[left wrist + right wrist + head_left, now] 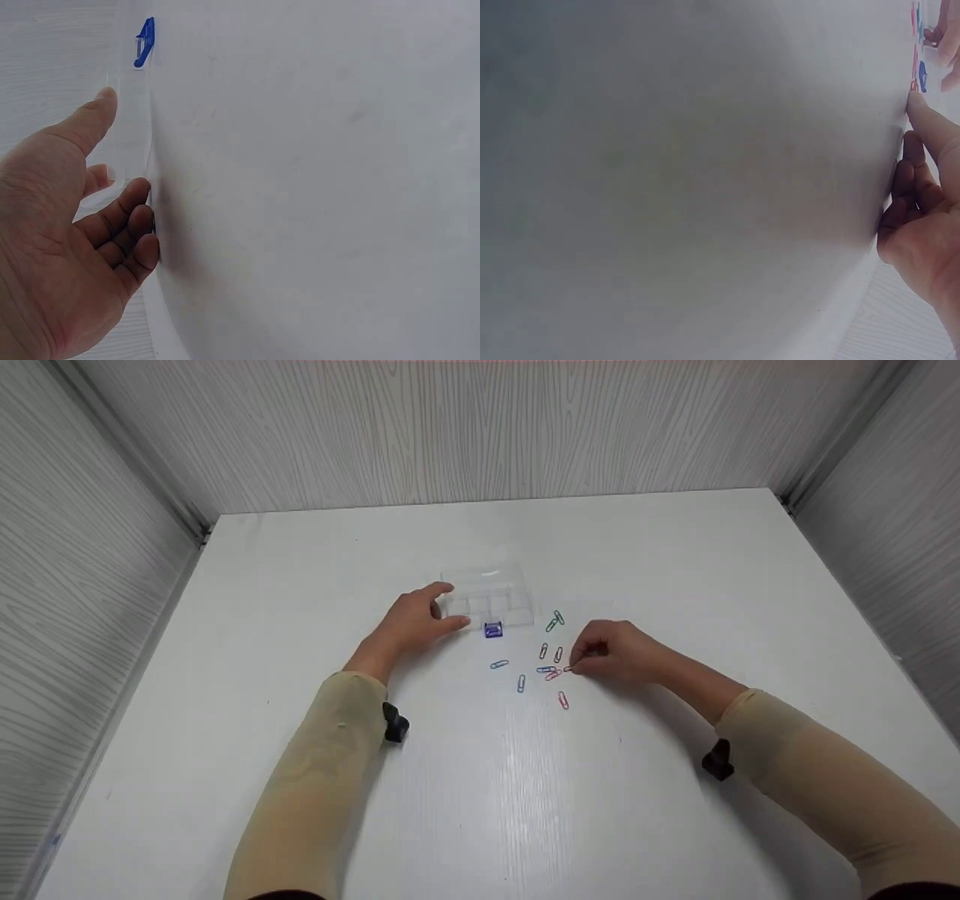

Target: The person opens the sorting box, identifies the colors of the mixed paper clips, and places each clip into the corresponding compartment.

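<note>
A clear plastic compartment box (pixel 501 604) with a blue clasp (pixel 493 629) at its front lies near the middle of the table. My left hand (pixel 417 619) rests at the box's left side, thumb and index finger spread and touching it. In the left wrist view, the other fingers of the left hand (pixel 82 217) bend loosely beside the box. My right hand (pixel 619 652) pinches a small paper clip (pixel 568 669) between thumb and index finger, low over the table. Right of the box lie green paper clips (pixel 555 621), dark ones (pixel 544 651), blue ones (pixel 521 683) and pink-red ones (pixel 563 700).
The white table (pixel 465 795) carries the box and the scattered clips. Wood-grained panels (pixel 480 435) stand behind it and at both sides. A black wrist mount (pixel 395 723) sits on the left sleeve and another (pixel 718 760) on the right.
</note>
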{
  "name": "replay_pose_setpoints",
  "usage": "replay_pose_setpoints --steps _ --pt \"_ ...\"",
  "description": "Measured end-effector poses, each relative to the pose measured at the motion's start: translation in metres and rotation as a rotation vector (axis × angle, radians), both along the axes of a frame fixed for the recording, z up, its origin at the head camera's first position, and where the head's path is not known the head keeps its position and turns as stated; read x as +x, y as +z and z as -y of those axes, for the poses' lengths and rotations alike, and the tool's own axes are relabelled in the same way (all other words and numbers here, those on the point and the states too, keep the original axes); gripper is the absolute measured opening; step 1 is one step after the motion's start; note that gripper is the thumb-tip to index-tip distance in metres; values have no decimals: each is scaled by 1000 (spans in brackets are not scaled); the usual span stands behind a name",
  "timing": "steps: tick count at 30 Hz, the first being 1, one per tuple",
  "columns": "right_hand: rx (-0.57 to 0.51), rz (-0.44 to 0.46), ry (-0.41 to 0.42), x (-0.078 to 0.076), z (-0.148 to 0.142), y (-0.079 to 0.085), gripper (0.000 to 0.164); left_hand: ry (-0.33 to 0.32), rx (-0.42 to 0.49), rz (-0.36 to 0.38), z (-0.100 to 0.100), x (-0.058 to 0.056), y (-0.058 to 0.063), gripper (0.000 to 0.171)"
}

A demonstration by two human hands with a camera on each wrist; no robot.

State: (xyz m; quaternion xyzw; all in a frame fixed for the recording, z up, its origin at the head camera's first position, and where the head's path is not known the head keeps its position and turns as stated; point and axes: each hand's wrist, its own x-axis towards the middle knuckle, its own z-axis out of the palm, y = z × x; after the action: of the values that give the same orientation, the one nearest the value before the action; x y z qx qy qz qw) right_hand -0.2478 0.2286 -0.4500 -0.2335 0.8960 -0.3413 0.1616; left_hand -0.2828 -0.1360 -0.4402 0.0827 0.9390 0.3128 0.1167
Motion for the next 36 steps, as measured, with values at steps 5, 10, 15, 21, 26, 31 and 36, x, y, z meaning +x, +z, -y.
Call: replay_pose_setpoints --steps 5,10,15,21,26,31,36 --pt "12 2 -5 0 1 0 5 1 -2 3 0 0 1 75" --pt "17 -5 -8 0 0 0 6 10 -4 8 0 0 1 75" --pt "23 8 -17 -1 0 0 10 3 -10 3 -1 0 1 75" --pt "16 27 -30 -1 -2 0 6 15 -6 4 -2 2 2 75" --pt "13 36 -49 -1 -2 5 7 16 -6 0 -2 1 1 75" --pt "-12 3 -47 -3 -1 12 6 5 -10 -3 -2 1 0 75" --pt "-31 -22 -57 -8 2 22 7 4 -14 -5 -1 0 0 75"
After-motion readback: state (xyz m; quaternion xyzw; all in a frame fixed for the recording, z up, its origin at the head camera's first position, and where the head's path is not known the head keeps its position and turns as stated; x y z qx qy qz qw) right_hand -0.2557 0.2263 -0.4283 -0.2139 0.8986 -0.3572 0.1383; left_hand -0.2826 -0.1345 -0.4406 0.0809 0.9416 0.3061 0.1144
